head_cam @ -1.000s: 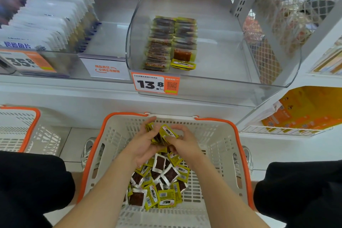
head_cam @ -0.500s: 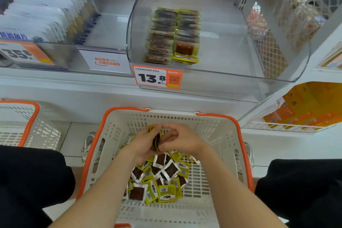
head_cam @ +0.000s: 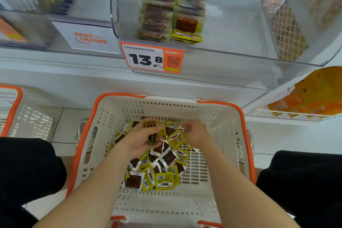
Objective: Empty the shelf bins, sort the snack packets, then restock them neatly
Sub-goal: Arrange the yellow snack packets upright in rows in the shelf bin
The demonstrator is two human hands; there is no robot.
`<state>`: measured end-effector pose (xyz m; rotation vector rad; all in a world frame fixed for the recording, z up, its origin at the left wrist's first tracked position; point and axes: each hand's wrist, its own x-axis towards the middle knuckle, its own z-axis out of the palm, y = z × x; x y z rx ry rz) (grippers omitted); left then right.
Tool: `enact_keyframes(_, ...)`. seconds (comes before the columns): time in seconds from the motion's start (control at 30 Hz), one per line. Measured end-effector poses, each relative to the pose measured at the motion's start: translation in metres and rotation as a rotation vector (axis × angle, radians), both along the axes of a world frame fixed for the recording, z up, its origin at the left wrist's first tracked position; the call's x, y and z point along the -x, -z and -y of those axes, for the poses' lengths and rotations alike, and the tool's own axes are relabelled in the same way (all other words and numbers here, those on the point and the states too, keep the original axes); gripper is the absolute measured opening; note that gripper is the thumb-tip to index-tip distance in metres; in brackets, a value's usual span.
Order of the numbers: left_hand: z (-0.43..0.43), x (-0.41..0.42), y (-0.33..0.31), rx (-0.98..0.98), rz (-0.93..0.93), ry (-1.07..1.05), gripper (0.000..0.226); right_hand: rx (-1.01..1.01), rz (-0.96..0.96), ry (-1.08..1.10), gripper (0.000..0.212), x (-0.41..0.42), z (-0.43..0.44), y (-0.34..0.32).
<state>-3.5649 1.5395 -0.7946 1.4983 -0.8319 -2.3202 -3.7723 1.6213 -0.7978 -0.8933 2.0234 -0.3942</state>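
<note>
Left hand [head_cam: 140, 140] grips packet stack [head_cam: 150, 126] — right hand [head_cam: 197, 134] curled fingers [head_cam: 186, 129] touch pile [head_cam: 159, 172].

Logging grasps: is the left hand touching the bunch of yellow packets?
Touching. Head view: the left hand curls its fingers round the bunch of yellow packets, gripping it.

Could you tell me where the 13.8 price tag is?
Head view, upper centre: the price tag fronts the clear bin, below the stacked packets, above the basket.

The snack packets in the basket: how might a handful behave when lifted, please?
Probably light: the left hand grips several snack packets. Their glossy surfaces look slippery, so a stack may slide apart. Thin, crimped pouches likely flex.
</note>
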Motion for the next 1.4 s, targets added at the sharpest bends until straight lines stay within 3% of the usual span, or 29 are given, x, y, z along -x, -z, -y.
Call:
enact_keyframes(0.1, -0.004, 0.005, 0.003, -0.017, -0.003, 0.079, 0.039, -0.092, -0.270, 0.096, 0.031, 0.019, -0.031, 0.029)
enact_keyframes(0.2, -0.007, 0.016, 0.005, -0.035, -0.004, 0.137, 0.034, -0.063, -0.330, 0.085, 0.031, 0.026, -0.051, 0.050)
enact_keyframes(0.4, -0.009, 0.029, 0.018, -0.035, 0.064, 0.143, 0.032, -0.107, -0.265, -0.205, 0.085, 0.013, -0.056, 0.086)
enact_keyframes(0.5, -0.008, 0.031, 0.024, -0.018, 0.100, 0.147, 0.030, -0.156, -0.418, -0.279, 0.076, 0.007, -0.053, 0.096)
enact_keyframes(0.63, -0.008, 0.030, 0.027, -0.025, 0.107, 0.159, 0.032, -0.129, -0.401, -0.189, 0.057, 0.012, -0.050, 0.098)
enact_keyframes(0.73, -0.010, 0.028, 0.028, -0.060, 0.087, 0.137, 0.034, -0.123, -0.316, -0.100, 0.050, 0.016, -0.054, 0.097)
enact_keyframes(0.83, -0.010, 0.025, 0.027, -0.102, 0.047, 0.112, 0.031, -0.076, -0.137, 0.204, 0.038, 0.020, -0.056, 0.093)
enact_keyframes(1.0, -0.010, 0.021, 0.019, -0.169, 0.004, 0.054, 0.024, 0.154, 0.180, 0.507, 0.030, 0.020, -0.041, 0.069)
enact_keyframes(1.07, -0.010, 0.020, 0.011, -0.208, -0.025, 0.018, 0.024, 0.169, 0.367, 0.485, 0.025, 0.019, -0.033, 0.053)
enact_keyframes(1.2, -0.009, 0.016, -0.007, -0.262, -0.092, -0.005, 0.026, 0.151, 0.597, 0.190, 0.017, 0.011, -0.017, 0.018)
enact_keyframes(1.27, -0.008, 0.013, -0.017, -0.262, -0.132, 0.046, 0.033, 0.202, 0.625, 0.115, 0.023, 0.001, -0.010, 0.003)
enact_keyframes(1.4, -0.010, 0.010, -0.040, -0.165, -0.228, 0.142, 0.046, 0.328, 0.532, 0.184, 0.032, -0.020, -0.005, -0.025)
